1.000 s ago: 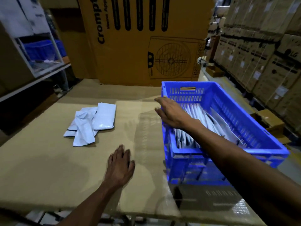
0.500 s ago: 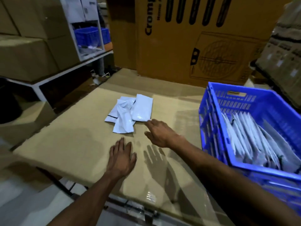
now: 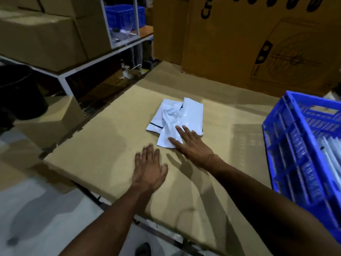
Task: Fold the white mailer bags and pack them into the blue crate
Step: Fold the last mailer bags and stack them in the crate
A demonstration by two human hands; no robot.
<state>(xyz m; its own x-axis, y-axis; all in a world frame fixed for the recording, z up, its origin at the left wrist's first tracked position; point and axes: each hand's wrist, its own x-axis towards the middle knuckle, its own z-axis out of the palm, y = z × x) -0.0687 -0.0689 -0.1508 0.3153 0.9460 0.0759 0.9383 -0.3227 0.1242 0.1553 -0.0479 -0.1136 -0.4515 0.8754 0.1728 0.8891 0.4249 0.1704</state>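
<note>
done: folded white mailers upright in blue plastic crate
left: small pile of white plastic mailer bags
right hand: flat on pile
left hand: flat on cardboard

Only one bit of print can be read: on the big brown carton standing behind the table, dark bold letters run sideways near the top edge and read "Cr", with the rest of the word cut off by the frame. Below it on the same carton is a line drawing of a round fan grille, without legible words.
</note>
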